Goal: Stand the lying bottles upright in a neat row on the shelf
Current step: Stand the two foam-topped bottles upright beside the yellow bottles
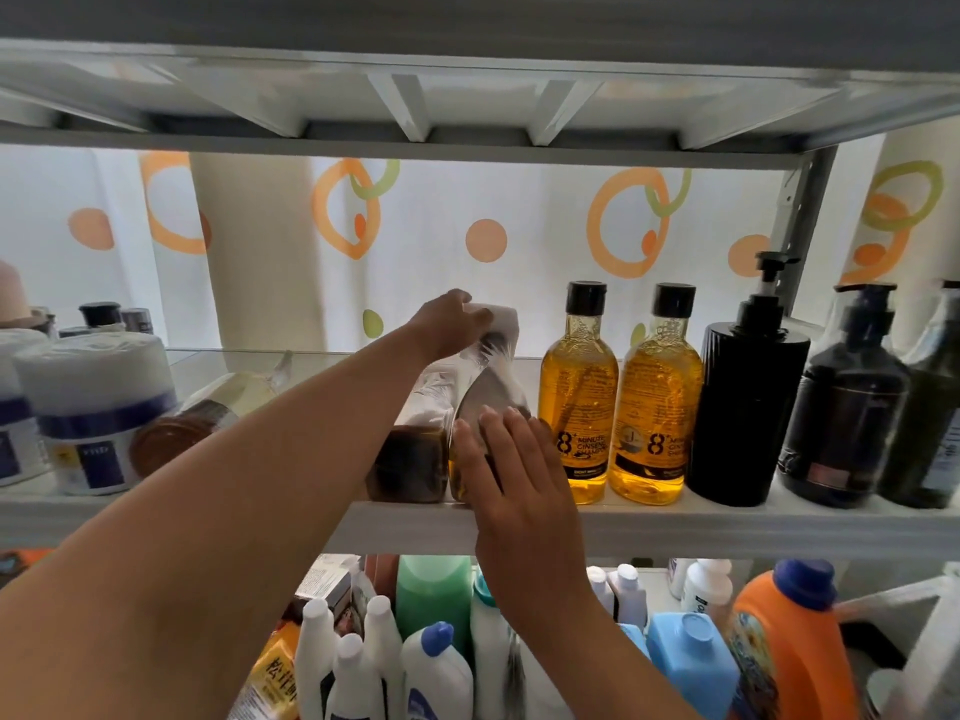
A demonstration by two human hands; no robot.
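On the white shelf (727, 522) a plastic-wrapped bottle (488, 387) of amber liquid stands almost upright, just left of two upright amber shampoo bottles (577, 402) (655, 407). My left hand (449, 322) grips its wrapped white cap from above. My right hand (514, 459) lies flat with fingers apart against its lower front. A dark brown wrapped bottle (410, 454) stands against its left side. Further left a brown bottle (192, 428) lies on its side, its base facing me.
A black pump bottle (748, 402) and two dark pump bottles (847, 397) stand at the right end. White jars with blue bands (98, 407) sit at the left. The shelf below holds several cleaning bottles, among them an orange jug (789, 652). A patterned curtain hangs behind.
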